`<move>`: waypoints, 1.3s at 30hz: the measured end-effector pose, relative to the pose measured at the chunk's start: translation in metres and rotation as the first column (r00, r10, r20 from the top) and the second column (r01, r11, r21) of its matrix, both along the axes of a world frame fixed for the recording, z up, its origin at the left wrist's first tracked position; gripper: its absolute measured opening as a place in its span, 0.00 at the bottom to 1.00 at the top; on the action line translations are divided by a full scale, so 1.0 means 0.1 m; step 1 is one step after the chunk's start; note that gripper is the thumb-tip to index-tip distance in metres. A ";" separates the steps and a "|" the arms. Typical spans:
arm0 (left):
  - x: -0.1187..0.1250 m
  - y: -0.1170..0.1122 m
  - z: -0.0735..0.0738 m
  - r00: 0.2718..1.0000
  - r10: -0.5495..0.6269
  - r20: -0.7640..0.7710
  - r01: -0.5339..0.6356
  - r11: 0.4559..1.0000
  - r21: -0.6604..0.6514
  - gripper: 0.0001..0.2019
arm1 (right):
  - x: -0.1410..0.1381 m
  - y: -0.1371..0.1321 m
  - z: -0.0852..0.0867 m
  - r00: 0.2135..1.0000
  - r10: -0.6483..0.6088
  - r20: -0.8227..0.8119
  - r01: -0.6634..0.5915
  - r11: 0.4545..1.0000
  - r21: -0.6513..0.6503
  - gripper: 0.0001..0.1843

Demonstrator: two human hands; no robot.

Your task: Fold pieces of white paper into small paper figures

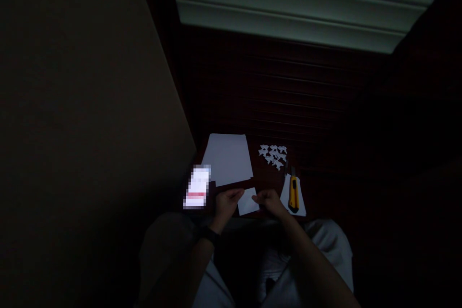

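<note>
A small white square sheet of paper (pixel 248 203) lies between my two hands at the near edge of a dark table. My left hand (pixel 226 203), with a dark band on its wrist, pinches the sheet's upper left corner. On the opposite side my right hand (pixel 270 200) grips the right edge, thumb over the paper. To the right of that hand, a yellow and black utility knife (pixel 294 195) rests on white paper (pixel 285 202). Dim light hides the finer finger detail.
A stack of large white paper (pixel 229 159) lies at the back left. Several small folded white paper pieces (pixel 274 154) are grouped at the back right. A bright, pixelated screen (pixel 197 187) is at the left. A wall (pixel 90 82) rises on the left, a slatted surface (pixel 288 5) behind.
</note>
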State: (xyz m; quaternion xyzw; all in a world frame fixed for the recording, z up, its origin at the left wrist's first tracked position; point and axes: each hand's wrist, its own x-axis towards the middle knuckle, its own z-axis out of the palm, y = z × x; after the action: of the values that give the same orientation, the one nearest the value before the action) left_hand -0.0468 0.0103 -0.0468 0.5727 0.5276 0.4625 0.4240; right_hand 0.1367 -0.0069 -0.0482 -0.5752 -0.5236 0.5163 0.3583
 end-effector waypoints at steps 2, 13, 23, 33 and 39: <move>0.00 0.00 -0.01 1.000 0.009 0.009 -0.009 1.000 0.000 0.12 | 0.00 -0.01 0.02 1.000 0.011 -0.004 -0.011 1.000 0.013 0.18; 0.00 0.01 -0.01 0.998 0.057 0.003 -0.057 0.998 -0.021 0.13 | -0.03 -0.01 0.06 0.995 0.007 -0.103 -0.016 0.997 -0.081 0.20; 0.00 0.01 -0.02 0.998 0.049 0.039 -0.047 0.998 -0.036 0.13 | 0.00 -0.02 0.08 0.986 0.086 -0.144 -0.104 0.987 -0.123 0.22; -0.02 0.02 -0.03 0.996 0.082 0.038 -0.081 0.997 -0.018 0.14 | 0.01 -0.03 0.15 0.984 0.169 -0.052 -0.173 0.980 -0.095 0.23; -0.03 0.03 -0.05 0.996 0.072 0.045 -0.072 0.997 -0.013 0.14 | 0.00 -0.03 0.16 0.979 0.205 -0.018 -0.206 0.978 -0.035 0.22</move>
State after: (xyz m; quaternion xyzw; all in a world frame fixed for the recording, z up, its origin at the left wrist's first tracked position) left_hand -0.0495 0.0129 -0.0517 0.5401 0.5408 0.4874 0.4223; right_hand 0.1368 -0.0098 -0.0322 -0.5210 -0.5681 0.5641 0.2960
